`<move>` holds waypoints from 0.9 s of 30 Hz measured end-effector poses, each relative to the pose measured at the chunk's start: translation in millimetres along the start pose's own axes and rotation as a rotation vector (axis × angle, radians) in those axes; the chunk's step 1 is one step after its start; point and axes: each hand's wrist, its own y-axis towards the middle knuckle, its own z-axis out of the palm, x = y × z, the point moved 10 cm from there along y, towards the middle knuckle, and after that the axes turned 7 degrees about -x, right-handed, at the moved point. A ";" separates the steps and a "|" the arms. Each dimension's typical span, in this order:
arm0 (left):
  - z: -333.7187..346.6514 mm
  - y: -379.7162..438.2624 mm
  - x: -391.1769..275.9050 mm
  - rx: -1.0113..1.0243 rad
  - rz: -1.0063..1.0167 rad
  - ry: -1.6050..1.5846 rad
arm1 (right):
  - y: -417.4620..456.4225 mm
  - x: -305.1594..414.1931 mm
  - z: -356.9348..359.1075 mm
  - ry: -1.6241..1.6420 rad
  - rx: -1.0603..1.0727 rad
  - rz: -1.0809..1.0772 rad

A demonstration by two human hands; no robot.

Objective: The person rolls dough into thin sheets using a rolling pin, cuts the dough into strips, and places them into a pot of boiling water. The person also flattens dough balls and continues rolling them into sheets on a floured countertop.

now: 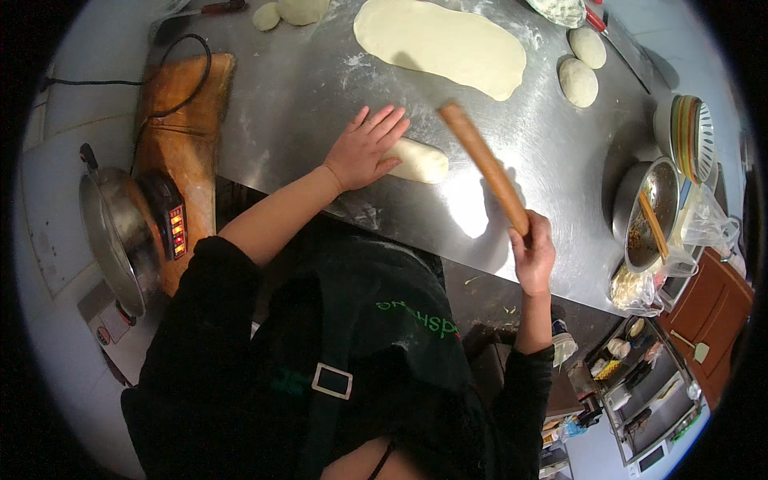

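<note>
My left hand (366, 150) lies palm down, fingers spread, over the left end of an oblong piece of dough (420, 161) near the steel table's front edge. That end of the dough is hidden under the palm. In my right hand (533, 255) is a wooden rolling pin (487, 165), gripped by its near end. Its far end points up and left, beyond the dough, and is slightly blurred. Farther back, a long flat sheet of rolled dough (444, 45) lies on the floured steel table (288, 120).
Dough balls (579, 83) lie at the back right, near a scraper blade (630, 51). A steel bowl (621, 207) with chopsticks and plastic bags (639, 291) stands along the right side. At left are a wooden board (186, 144), a cable, and a pan (114, 240) on a lit appliance (171, 222).
</note>
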 end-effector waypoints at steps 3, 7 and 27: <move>-40.3 -39.2 10.0 -0.293 -0.079 -0.046 | 17.9 49.8 23.3 -0.158 0.003 -0.237; -77.8 -39.9 12.0 -0.333 -0.085 0.000 | 31.6 88.6 91.0 -0.285 0.132 -0.497; -29.7 13.9 65.6 -0.030 -0.233 0.107 | 110.1 68.4 124.9 -0.461 -0.033 -0.191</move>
